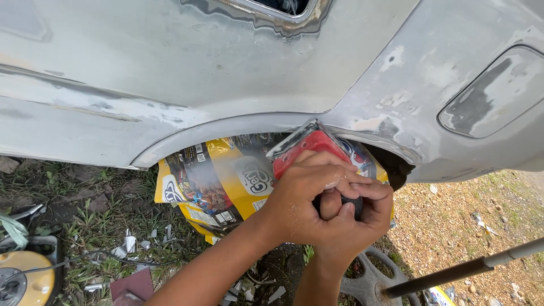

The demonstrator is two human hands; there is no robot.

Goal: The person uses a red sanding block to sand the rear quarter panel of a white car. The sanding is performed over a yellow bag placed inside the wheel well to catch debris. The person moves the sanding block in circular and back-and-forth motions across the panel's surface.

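Both forearms are rising from the bottom edge at about 6 o'clock, meeting at the centre of the view. Left hand (pixel 303 195) is wrapping over the top of a red sanding block (pixel 303 148), fingers curled across its back; right hand (pixel 354 218) is cupping from below and the right, fingers closed around a dark knob (pixel 354 205) at the block's rear, thumb tucked between the two hands. Both are gripping tight — neither is spread.

That sanding block is sitting just under the wheel-arch lip (pixel 238 127) of a grey, primer-patched car body panel (pixel 187 62), its pad angled up toward 12 o'clock; whether it is touching the metal I cannot tell.

Behind the hands, yellow printed packaging (pixel 209 181) is filling the wheel opening. At 3 o'clock a recessed fuel-flap outline (pixel 498 93) is showing — at 5 o'clock a metal rod (pixel 464 269) is slanting over gravel beside a grey wheel cover (pixel 368 280). At 8 o'clock a yellow power tool (pixel 25 277) is lying on the grass, a maroon sandpaper sheet (pixel 131 285) near it.
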